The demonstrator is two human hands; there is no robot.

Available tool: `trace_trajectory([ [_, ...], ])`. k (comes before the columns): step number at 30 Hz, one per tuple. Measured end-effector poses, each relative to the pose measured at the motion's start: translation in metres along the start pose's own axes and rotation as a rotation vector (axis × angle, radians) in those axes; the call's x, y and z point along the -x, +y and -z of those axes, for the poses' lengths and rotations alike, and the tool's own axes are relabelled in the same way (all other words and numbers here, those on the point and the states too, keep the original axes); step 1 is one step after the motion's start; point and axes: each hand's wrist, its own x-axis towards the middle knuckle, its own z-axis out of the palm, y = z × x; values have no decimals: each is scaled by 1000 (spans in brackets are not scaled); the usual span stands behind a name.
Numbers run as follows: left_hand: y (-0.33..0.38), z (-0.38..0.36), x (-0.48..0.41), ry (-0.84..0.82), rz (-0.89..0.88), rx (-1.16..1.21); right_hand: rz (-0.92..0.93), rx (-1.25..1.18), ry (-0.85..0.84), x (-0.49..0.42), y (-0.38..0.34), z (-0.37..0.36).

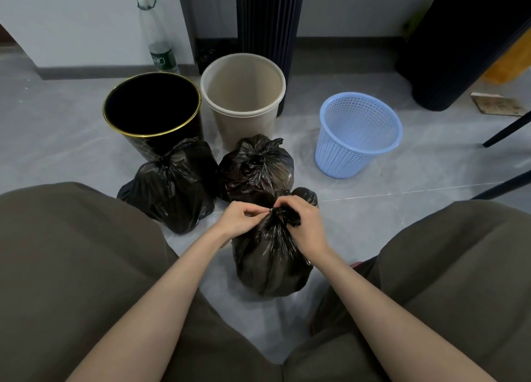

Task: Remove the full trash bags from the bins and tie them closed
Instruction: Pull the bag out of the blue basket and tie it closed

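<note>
A full black trash bag (270,264) stands on the floor between my knees. Both hands pinch its gathered neck: my left hand (240,218) grips the plastic from the left, my right hand (301,218) holds the twisted top from the right. Two other black bags sit behind it, both knotted: the left bag (172,186) in front of the black bin (152,108), the middle bag (258,166) in front of the beige bin (242,94). A blue mesh basket (357,133) stands to the right. All three bins hold no bag.
A clear plastic bottle (158,37) stands against the wall behind the black bin. A dark ribbed column (267,17) rises behind the beige bin, another dark ribbed object (454,37) at right. Black chair legs (505,131) cross the right edge. My knees fill the lower corners.
</note>
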Motion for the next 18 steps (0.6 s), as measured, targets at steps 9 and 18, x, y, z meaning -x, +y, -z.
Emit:
trace_trajectory([
  [9,-12,-10,1,114,89,12,-67,57,-6,-1,9,-4],
  [18,-14,-14,5,298,100,-420,-246,53,-112,1,24,-18],
])
